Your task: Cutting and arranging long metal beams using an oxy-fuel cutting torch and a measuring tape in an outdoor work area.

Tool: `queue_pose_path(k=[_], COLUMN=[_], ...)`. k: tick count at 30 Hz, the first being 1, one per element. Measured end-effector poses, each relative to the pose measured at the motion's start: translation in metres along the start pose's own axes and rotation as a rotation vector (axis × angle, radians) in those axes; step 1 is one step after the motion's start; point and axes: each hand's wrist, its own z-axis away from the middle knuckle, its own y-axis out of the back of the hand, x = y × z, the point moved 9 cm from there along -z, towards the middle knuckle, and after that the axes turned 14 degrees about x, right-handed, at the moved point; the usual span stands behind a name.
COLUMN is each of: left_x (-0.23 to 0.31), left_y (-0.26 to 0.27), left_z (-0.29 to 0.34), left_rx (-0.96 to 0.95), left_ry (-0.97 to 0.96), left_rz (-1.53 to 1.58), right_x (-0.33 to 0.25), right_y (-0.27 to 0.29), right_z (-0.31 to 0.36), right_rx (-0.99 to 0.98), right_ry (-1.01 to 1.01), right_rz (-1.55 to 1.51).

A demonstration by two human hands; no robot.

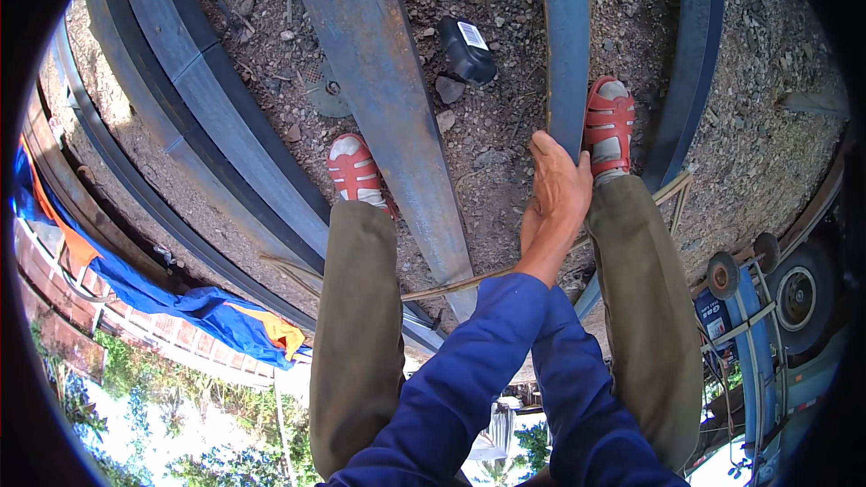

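Observation:
My left hand lies across a long bluish-grey steel beam, between my feet and close to the right one. Its thumb is at the beam's right side and its fingers bend over the left side; the fingertips are partly hidden. Beneath it, my right hand shows only a small part, and its fingers are out of sight. The blue sleeves cross near the wrists. Left of my hands runs a wider, rust-marked steel beam.
My feet wear red sandals on stony ground. A black plastic case with a white label lies between the beams. More steel beams flank me. Blue and orange tarpaulin is at left, a wheeled blue machine at lower right.

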Motion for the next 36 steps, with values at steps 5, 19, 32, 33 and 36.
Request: queue_pose_path(k=[5, 19, 32, 33, 36], left_x=[-0.005, 0.005, 0.101, 0.103, 0.09], left_y=[-0.001, 0.028, 0.097, 0.105, 0.128], left_z=[-0.004, -0.025, -0.135, -0.116, -0.075], left_rx=[-0.038, -0.231, 0.055, 0.077, -0.032], left_ry=[0.017, -0.056, -0.408, -0.477, -0.472], left_rz=[0.015, -0.079, -0.163, -0.15, -0.123], right_x=[-0.013, -0.078, -0.088, -0.089, -0.103], right_y=[-0.016, -0.08, -0.082, -0.081, -0.065], right_z=[0.004, -0.021, -0.028, -0.032, -0.047], right_rx=[0.037, 0.041, -0.25, -0.245, -0.143], right_ry=[0.084, 0.118, -0.121, -0.116, 0.099], right_rz=[-0.028, -0.204, -0.113, -0.121, -0.216])
